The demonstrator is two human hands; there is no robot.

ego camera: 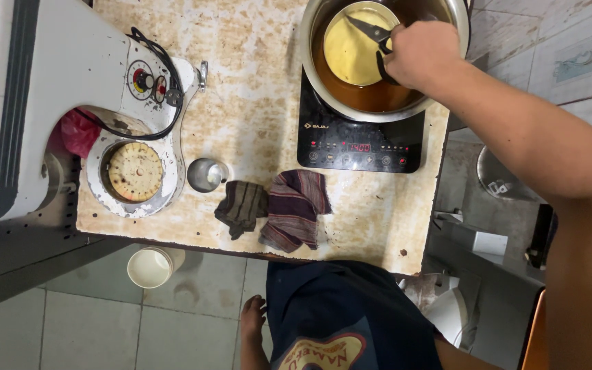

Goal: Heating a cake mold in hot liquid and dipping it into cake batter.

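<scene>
1. Dark blue clothing [340, 312] of the person fills the lower centre of the frame, nearest the camera; a bare foot [253, 322] shows beside it on the tiled floor [90, 329].
2. Right hand [423, 53], upper right of the frame, is closed around the handles of black tongs [371, 31]; the forearm runs down to the right edge.
3. Tongs' tips rest on a pale yellow round disc [351, 51] floating in brown oil.
4. Steel pot [310, 41], upper centre, holds the oil and the disc; it stands on a black induction cooktop [358, 144] with a lit red display.
5. Left hand is not in view.
6. Worn, stained countertop [255, 103] bears the cooktop and all items below.
7. Two dark striped cloths [275, 209] lie crumpled just in front of the cooktop, at the counter's near edge.
8. Small steel cup [205, 174] stands just left of the cloths.
9. White press machine [70, 75], left of the frame, has two round dials and a black cable; a flat round dough disc [135, 171] sits in its circular bed.
10. White cup [149, 266] stands on the floor, lower left, below the counter edge.
</scene>
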